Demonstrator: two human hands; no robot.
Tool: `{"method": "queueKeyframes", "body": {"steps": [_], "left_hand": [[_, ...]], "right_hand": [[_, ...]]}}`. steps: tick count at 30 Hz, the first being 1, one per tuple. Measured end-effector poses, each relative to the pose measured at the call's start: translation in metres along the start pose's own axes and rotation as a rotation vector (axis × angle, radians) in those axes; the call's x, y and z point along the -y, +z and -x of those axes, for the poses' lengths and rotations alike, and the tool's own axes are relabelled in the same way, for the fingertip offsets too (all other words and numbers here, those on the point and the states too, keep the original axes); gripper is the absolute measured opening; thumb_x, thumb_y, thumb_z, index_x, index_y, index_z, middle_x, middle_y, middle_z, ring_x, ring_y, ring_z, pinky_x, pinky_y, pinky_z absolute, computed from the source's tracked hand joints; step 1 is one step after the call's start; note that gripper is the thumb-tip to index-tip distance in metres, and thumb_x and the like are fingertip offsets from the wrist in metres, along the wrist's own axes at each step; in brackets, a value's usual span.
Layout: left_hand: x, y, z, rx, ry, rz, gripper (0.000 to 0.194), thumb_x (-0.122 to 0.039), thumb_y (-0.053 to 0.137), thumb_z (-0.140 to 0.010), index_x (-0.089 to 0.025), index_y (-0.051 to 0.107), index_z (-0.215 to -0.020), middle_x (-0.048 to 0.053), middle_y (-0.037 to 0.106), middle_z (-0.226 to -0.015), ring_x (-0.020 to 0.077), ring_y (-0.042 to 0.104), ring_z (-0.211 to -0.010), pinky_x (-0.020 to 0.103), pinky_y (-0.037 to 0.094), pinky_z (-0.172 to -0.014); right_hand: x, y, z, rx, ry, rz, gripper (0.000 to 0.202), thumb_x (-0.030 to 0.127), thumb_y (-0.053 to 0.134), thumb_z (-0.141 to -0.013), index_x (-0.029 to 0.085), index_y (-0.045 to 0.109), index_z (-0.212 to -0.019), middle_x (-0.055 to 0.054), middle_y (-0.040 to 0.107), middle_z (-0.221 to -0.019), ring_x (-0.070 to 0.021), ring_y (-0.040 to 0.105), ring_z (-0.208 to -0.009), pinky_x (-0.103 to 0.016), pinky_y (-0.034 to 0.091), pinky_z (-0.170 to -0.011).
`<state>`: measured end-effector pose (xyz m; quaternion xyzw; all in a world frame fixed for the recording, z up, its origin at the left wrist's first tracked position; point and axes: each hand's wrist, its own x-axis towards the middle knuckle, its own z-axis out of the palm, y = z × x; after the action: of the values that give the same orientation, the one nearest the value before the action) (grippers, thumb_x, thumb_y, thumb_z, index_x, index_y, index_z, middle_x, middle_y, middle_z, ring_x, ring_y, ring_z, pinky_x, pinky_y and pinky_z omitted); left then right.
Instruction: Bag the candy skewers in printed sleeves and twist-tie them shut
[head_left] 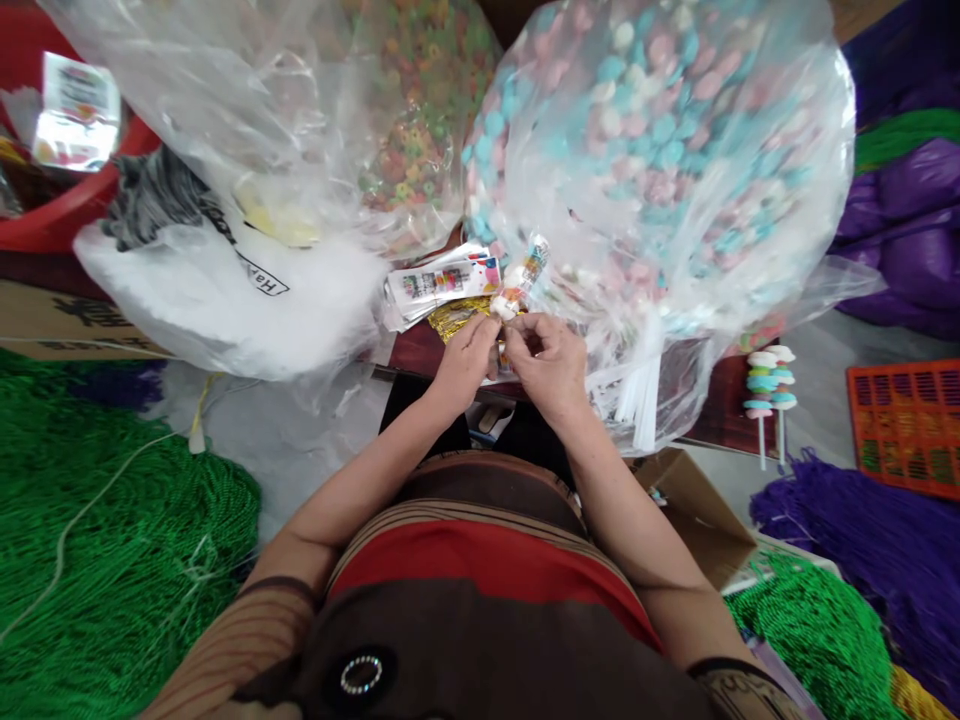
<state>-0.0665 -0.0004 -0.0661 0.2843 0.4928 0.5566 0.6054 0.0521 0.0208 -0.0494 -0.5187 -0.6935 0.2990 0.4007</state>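
Note:
Both my hands meet at the table's front edge around a wrapped marshmallow candy stick (517, 287), whose clear printed wrapper points up and away from me. My left hand (470, 362) pinches the gathered lower end of the wrapper. The fingertips of my right hand (549, 362) are closed at the same spot, with the thumb and forefinger curled. What exactly lies between the fingertips is hidden. Just left of the candy is a stack of flat printed wrappers (442, 285). Below that stack lies a bundle of gold twist ties (454, 318).
A big clear bag of pink, blue and white marshmallows (667, 130) stands at back right, with white sticks (641, 390) before it. Left of it is a bag of ring candies (412, 170). Two marshmallow skewers (771, 382) lie at the right edge. Green cords (112, 530) cover the floor at left.

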Motion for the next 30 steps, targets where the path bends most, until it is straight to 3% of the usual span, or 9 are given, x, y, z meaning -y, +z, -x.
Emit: {"method": "queueKeyframes", "body": {"steps": [6, 11, 14, 18, 20, 22, 25, 27, 30], "left_hand": [[-0.005, 0.007, 0.002, 0.063, -0.039, 0.142, 0.048, -0.056, 0.069, -0.09, -0.023, 0.04, -0.07, -0.011, 0.028, -0.051, 0.0042, 0.025, -0.039, 0.021, 0.029, -0.041], [-0.003, 0.0, 0.005, 0.138, 0.092, 0.08, 0.052, -0.06, 0.074, -0.082, -0.021, 0.045, -0.065, -0.01, 0.033, -0.049, 0.0042, 0.031, -0.04, 0.02, 0.03, -0.04], [-0.011, -0.004, 0.007, 0.204, 0.029, 0.086, 0.045, -0.054, 0.073, -0.083, -0.02, 0.052, -0.064, -0.01, 0.033, -0.045, 0.0042, 0.03, -0.036, 0.021, 0.033, -0.039], [-0.028, -0.004, 0.012, 0.371, -0.227, 0.143, 0.036, -0.039, 0.063, -0.089, -0.017, 0.057, -0.061, -0.011, 0.025, -0.041, 0.0039, 0.022, -0.032, 0.021, 0.035, -0.038], [-0.034, -0.002, 0.014, 0.418, -0.368, 0.161, 0.038, -0.034, 0.056, -0.093, -0.017, 0.055, -0.059, -0.011, 0.022, -0.04, 0.0042, 0.021, -0.031, 0.02, 0.036, -0.038], [-0.037, 0.0, 0.015, 0.431, -0.468, 0.187, 0.044, -0.034, 0.051, -0.098, -0.017, 0.053, -0.058, -0.011, 0.02, -0.039, 0.0044, 0.02, -0.03, 0.019, 0.036, -0.038], [-0.037, 0.003, 0.016, 0.42, -0.499, 0.248, 0.048, -0.039, 0.05, -0.102, -0.017, 0.052, -0.058, -0.011, 0.019, -0.039, 0.0044, 0.019, -0.029, 0.018, 0.036, -0.037], [-0.035, 0.005, 0.015, 0.402, -0.477, 0.281, 0.05, -0.045, 0.053, -0.101, -0.017, 0.053, -0.06, -0.012, 0.02, -0.039, 0.0042, 0.02, -0.029, 0.018, 0.036, -0.037], [-0.032, 0.009, 0.015, 0.342, -0.426, 0.295, 0.052, -0.056, 0.057, -0.098, -0.018, 0.052, -0.064, -0.012, 0.021, -0.039, 0.0043, 0.021, -0.03, 0.019, 0.037, -0.037]], "right_hand": [[0.002, -0.003, 0.004, 0.048, 0.331, -0.369, 0.024, 0.044, 0.073, -0.081, 0.02, 0.068, -0.078, 0.005, 0.058, -0.062, -0.0095, 0.047, -0.054, -0.024, 0.04, -0.054], [0.004, -0.004, 0.003, 0.13, 0.547, -0.642, 0.044, 0.055, 0.086, -0.067, 0.02, 0.059, -0.065, 0.007, 0.052, -0.052, -0.0071, 0.043, -0.047, -0.023, 0.035, -0.048], [0.005, -0.007, 0.005, 0.169, 0.511, -0.748, 0.042, 0.053, 0.088, -0.066, 0.021, 0.061, -0.067, 0.005, 0.058, -0.058, -0.0087, 0.05, -0.054, -0.024, 0.044, -0.055], [0.001, -0.014, 0.007, 0.256, 0.408, -0.834, 0.041, 0.051, 0.091, -0.066, 0.026, 0.072, -0.092, 0.001, 0.073, -0.087, -0.0164, 0.066, -0.083, -0.03, 0.056, -0.078], [-0.003, -0.017, 0.007, 0.309, 0.376, -0.84, 0.051, 0.051, 0.092, -0.065, 0.03, 0.074, -0.107, -0.002, 0.075, -0.109, -0.0201, 0.068, -0.101, -0.034, 0.057, -0.09], [-0.008, -0.018, 0.006, 0.353, 0.35, -0.837, 0.052, 0.054, 0.091, -0.064, 0.031, 0.075, -0.108, -0.003, 0.074, -0.118, -0.0225, 0.068, -0.11, -0.039, 0.056, -0.099], [-0.016, -0.016, 0.006, 0.332, 0.366, -0.781, 0.046, 0.062, 0.087, -0.064, 0.027, 0.077, -0.092, -0.004, 0.077, -0.098, -0.0239, 0.071, -0.098, -0.044, 0.057, -0.097], [-0.021, -0.011, 0.005, 0.269, 0.393, -0.732, 0.047, 0.065, 0.085, -0.063, 0.026, 0.074, -0.085, -0.002, 0.075, -0.082, -0.0229, 0.071, -0.085, -0.045, 0.059, -0.092], [-0.022, -0.001, 0.004, 0.137, 0.372, -0.673, 0.043, 0.065, 0.082, -0.067, 0.025, 0.068, -0.077, 0.0, 0.071, -0.073, -0.02, 0.069, -0.076, -0.041, 0.06, -0.082]]}}
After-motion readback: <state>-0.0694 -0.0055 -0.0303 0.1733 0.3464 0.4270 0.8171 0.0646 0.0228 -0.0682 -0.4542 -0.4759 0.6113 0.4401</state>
